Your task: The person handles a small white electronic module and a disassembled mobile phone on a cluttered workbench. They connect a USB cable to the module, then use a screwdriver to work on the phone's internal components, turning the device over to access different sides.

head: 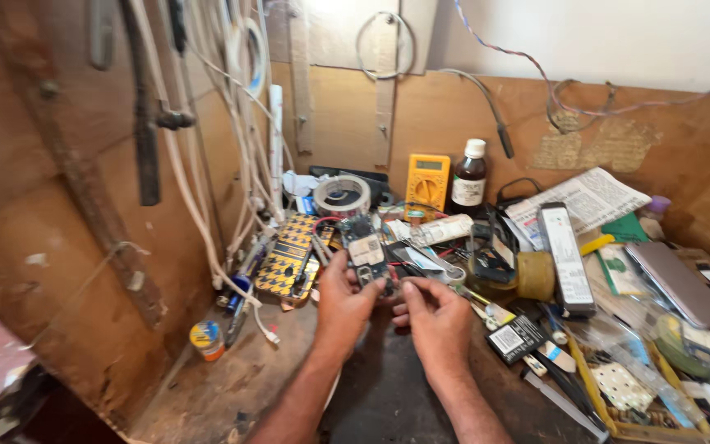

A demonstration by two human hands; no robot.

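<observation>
Right now both hands meet near the middle of the cluttered bench (232, 395), holding an opened phone (366, 251) between them. The left hand (343, 300) is clamped around the phone's lower left edge, thumb up along its side. The right hand (435, 316) pinches the phone's bottom end with its fingertips, at about four o'clock from the phone. The phone stands tilted away from the person, its bare insides and a pale label facing up.

At nine o'clock from the phone lies a black and gold patterned phone cover (288, 259). At twelve o'clock sits a roll of clear tape (342, 196), and just past one o'clock a yellow multimeter (427, 181) leans against the wooden back wall, with a dark brown bottle (469, 177) with a white cap beside it. At three o'clock a long white strip-shaped pack (567, 255) lies over loose papers, and a small black battery (514, 337) rests at four o'clock, near the right hand. White cables (207, 205) hang down the left wall, well apart from the hands, and a small blue and yellow spool (207, 339) stands at about eight o'clock.
</observation>
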